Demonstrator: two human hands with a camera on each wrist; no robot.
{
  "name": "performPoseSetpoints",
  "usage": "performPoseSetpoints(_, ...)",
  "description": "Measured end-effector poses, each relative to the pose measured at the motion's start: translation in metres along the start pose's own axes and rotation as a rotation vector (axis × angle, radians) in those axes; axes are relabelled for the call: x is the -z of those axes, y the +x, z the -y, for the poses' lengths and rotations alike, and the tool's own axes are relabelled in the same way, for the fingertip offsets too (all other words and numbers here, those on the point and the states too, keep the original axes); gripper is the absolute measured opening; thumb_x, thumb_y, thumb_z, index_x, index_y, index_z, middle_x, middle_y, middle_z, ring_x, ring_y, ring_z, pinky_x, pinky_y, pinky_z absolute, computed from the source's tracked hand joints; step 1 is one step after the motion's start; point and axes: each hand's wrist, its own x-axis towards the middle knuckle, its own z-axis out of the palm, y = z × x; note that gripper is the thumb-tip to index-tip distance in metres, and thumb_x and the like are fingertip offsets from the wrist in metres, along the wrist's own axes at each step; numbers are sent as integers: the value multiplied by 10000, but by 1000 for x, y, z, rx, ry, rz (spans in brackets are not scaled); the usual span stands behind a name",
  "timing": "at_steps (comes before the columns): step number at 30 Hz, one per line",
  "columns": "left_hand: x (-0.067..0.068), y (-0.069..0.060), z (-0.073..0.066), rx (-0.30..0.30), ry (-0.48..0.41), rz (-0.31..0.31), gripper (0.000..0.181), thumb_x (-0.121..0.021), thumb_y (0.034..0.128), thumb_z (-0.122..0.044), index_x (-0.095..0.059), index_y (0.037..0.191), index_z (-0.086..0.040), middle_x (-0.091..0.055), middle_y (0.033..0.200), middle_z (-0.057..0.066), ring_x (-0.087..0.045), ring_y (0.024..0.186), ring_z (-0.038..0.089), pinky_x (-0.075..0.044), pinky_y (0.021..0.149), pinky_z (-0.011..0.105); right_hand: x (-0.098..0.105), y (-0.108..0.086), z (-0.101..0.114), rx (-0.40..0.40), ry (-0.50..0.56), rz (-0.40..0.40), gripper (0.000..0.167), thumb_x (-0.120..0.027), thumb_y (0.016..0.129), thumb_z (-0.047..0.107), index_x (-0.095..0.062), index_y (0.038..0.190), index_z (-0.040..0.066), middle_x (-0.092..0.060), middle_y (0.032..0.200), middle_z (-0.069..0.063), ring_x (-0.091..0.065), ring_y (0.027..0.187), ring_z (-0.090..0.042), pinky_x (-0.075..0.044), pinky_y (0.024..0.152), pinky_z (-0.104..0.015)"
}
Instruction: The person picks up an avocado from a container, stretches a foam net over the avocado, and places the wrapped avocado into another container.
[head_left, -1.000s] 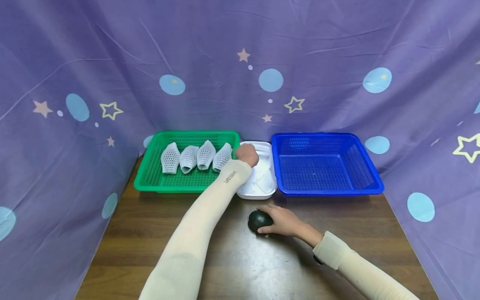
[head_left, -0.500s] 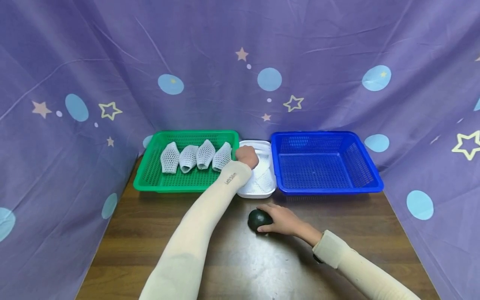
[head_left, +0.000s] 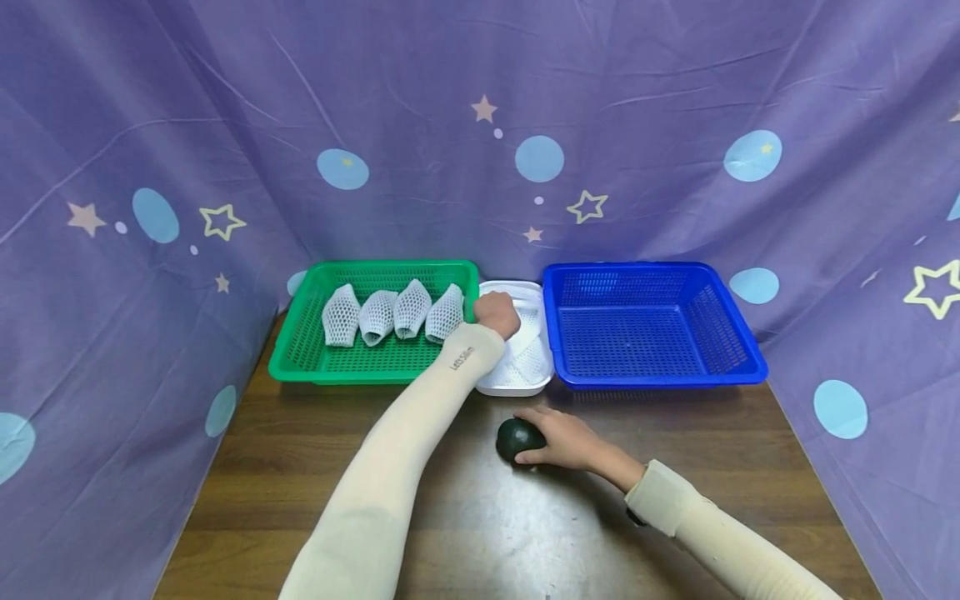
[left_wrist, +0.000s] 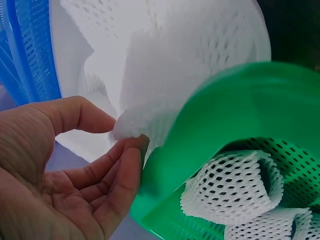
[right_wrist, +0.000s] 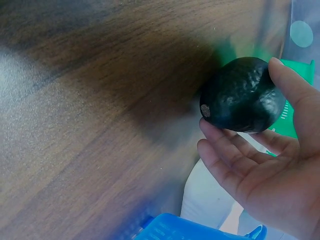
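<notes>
A dark green avocado [head_left: 516, 442] is at the middle of the wooden table, gripped by my right hand [head_left: 573, 442] between thumb and fingers. The right wrist view shows the avocado's [right_wrist: 242, 95] bumpy, shiny skin and a pale stem scar. Beyond it, my left hand [head_left: 497, 314] reaches over the white tray [head_left: 513, 391]. In the left wrist view, this hand's thumb and index finger pinch the edge of a white foam net sleeve [left_wrist: 160, 70] lying in the tray. Other white foam netting lies there too, partly hidden by the hand in the head view.
Left of the tray stands a green basket [head_left: 352, 377] holding several foam-netted pieces [head_left: 341, 317] in a row. A blue basket [head_left: 630, 337] with nothing visible inside stands to the right. A purple patterned curtain [head_left: 420, 125] hangs behind and along both sides of the wooden table [head_left: 300, 492].
Very little differs. My left hand has shifted very slightly to the right over the tray, while my right hand keeps its grip on the avocado in the same place.
</notes>
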Motion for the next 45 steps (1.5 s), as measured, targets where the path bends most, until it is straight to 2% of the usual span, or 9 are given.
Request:
performPoseSetpoints(9, 1, 1, 3, -6, -20, -17, 237, -641, 916, -183, -729, 1107, -74, -747, 1069, 85, -717, 948, 195, -606, 768, 331, 0, 1, 0, 6, 3, 2, 718, -820, 844, 429, -572, 1402, 51, -621, 1357, -190, -640, 1182, -326, -538, 950, -531)
performPoseSetpoints(14, 6, -2, 4, -7, -23, -22, 205, -657, 908, -214, -729, 1053, -88, -742, 1018, 62, -703, 875, 164, -596, 723, 311, -1, 2, -2, 3, 1, -2, 722, -821, 842, 433, -572, 1402, 52, -623, 1359, -185, -637, 1189, -327, -536, 955, -527)
performPoseSetpoints(20, 13, -3, 8, -10, -53, -26, 290, -691, 881, -269, -721, 1112, -96, -734, 1107, 62, -703, 965, 178, -591, 795, 343, -2, 2, -3, 3, -1, -6, 713, -825, 838, 424, -578, 1395, 53, -627, 1352, -183, -640, 1182, -325, -535, 962, -521)
performPoseSetpoints(31, 13, -7, 18, -45, -125, -79, 213, -631, 880, -199, -737, 1031, -93, -742, 1087, 90, -709, 966, 217, -597, 784, 368, -3, 1, -2, 5, -6, -13, 713, -832, 829, 423, -583, 1384, 50, -634, 1335, -184, -648, 1165, -321, -540, 951, -515)
performPoseSetpoints(39, 12, -9, 23, -32, -171, -68, 201, -609, 932, -201, -741, 995, -63, -748, 1057, 110, -711, 925, 228, -602, 773, 380, -3, 1, 0, 11, -10, -15, 705, -833, 828, 419, -587, 1378, 52, -639, 1323, -180, -650, 1155, -313, -542, 945, -511)
performPoseSetpoints(45, 11, -8, 26, -82, -145, -44, 212, -538, 976, -93, -745, 989, -51, -755, 1052, 115, -710, 898, 222, -608, 746, 367, -2, 1, 1, 4, -1, -11, 709, -832, 827, 426, -586, 1380, 57, -634, 1332, -188, -646, 1165, -322, -539, 952, -519)
